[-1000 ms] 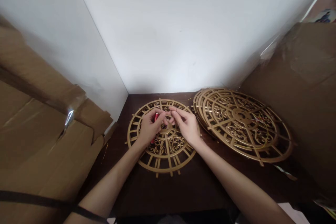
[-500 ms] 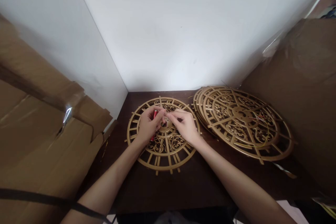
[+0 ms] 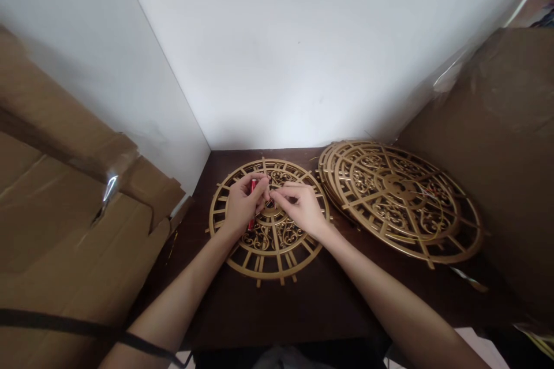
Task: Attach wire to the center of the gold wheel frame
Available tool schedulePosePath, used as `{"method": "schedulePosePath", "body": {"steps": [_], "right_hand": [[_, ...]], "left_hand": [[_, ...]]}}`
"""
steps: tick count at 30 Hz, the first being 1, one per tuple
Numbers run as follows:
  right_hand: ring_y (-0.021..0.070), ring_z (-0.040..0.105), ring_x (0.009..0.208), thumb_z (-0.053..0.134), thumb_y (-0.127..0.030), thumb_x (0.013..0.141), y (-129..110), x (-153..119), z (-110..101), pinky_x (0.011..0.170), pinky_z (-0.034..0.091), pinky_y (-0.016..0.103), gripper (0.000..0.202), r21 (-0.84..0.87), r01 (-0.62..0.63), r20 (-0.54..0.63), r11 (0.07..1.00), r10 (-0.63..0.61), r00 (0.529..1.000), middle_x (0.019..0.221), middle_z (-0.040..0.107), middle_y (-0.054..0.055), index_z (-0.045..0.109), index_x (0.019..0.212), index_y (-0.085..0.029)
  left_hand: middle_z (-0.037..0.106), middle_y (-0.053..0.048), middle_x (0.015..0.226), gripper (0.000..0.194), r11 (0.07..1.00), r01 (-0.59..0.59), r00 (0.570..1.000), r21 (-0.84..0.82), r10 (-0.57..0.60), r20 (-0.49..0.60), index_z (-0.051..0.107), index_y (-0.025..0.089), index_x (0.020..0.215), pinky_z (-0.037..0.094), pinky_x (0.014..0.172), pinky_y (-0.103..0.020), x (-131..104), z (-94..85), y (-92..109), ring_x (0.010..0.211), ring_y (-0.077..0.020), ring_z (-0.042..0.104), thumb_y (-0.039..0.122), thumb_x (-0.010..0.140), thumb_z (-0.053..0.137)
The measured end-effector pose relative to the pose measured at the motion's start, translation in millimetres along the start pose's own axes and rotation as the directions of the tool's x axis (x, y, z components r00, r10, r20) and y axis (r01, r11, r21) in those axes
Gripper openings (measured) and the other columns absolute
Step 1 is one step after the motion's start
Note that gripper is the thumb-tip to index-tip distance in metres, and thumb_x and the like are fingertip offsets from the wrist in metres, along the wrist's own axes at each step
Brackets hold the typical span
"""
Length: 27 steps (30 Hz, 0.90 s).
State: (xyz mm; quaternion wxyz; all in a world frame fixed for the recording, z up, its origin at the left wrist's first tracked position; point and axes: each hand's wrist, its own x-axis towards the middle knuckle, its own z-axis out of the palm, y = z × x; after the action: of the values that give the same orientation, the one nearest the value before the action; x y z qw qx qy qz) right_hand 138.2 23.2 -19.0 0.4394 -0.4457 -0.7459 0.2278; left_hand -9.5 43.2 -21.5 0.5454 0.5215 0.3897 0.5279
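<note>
A round gold openwork disc [image 3: 280, 259] lies flat on the dark brown table [image 3: 281, 311]. Over its centre, my left hand [image 3: 246, 199] is closed round a red stick-like tool [image 3: 251, 223], whose lower end shows below the palm. The left thumb and forefinger are also pinched together near the disc's middle. Just to the right, my right hand [image 3: 302, 204] has thumb and forefinger pressed together; whatever it pinches is too small to make out. A short thin strand shows between the two hands, above the disc's hub.
Several similar gold discs [image 3: 426, 256] are stacked at the right, with thin coloured wires on top. Cardboard [image 3: 64, 242] stands at the left, and more cardboard [image 3: 497, 144] at the right. A white wall [image 3: 281, 57] rises behind. A dark strap [image 3: 86, 328] crosses the lower left.
My left hand has shifted slightly left and turned a little, with the red tool now more upright. The fingertips of my right hand have moved slightly left and down.
</note>
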Motion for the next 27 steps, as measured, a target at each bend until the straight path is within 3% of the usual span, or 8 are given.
{"method": "schedulePosePath", "body": {"steps": [15,21,27], "right_hand": [[0.0094,0.045,0.056,0.052,-0.026,0.089,0.3,-1.5,0.1,0.055,0.031,0.023,0.028,-0.112,0.037,0.047,0.993,-0.032,0.998,0.058,0.048,-0.002,0.068,0.068,-0.018],[0.0121,0.052,0.063,0.057,-0.030,0.086,-1.5,-2.6,0.6,0.058,0.038,0.024,0.018,-0.049,0.003,-0.065,0.999,-0.007,0.998,0.070,0.058,0.001,0.071,0.085,-0.020],[0.0141,0.056,0.068,0.057,-0.027,0.085,-3.3,-3.2,0.6,0.062,0.042,0.025,0.014,0.000,-0.002,-0.118,1.000,0.002,0.993,0.075,0.064,0.002,0.069,0.086,-0.020]], "left_hand": [[0.050,0.005,0.051,0.024,1.000,0.012,1.000,0.010,-0.011,-0.003,0.057,0.016,0.086,0.026,0.033,-0.015,0.0,0.2,0.8,0.034,-0.0030,0.035,0.035,0.076,0.066],[0.048,0.005,0.051,0.024,1.000,0.014,1.000,0.026,-0.014,-0.002,0.057,0.016,0.084,0.027,0.034,-0.015,-1.2,0.2,2.2,0.035,-0.0031,0.035,0.035,0.075,0.067],[0.051,0.005,0.051,0.022,0.997,0.017,0.999,0.076,-0.020,0.033,0.058,0.016,0.082,0.027,0.034,-0.015,-2.1,1.4,4.7,0.035,-0.0032,0.037,0.036,0.076,0.066]]}}
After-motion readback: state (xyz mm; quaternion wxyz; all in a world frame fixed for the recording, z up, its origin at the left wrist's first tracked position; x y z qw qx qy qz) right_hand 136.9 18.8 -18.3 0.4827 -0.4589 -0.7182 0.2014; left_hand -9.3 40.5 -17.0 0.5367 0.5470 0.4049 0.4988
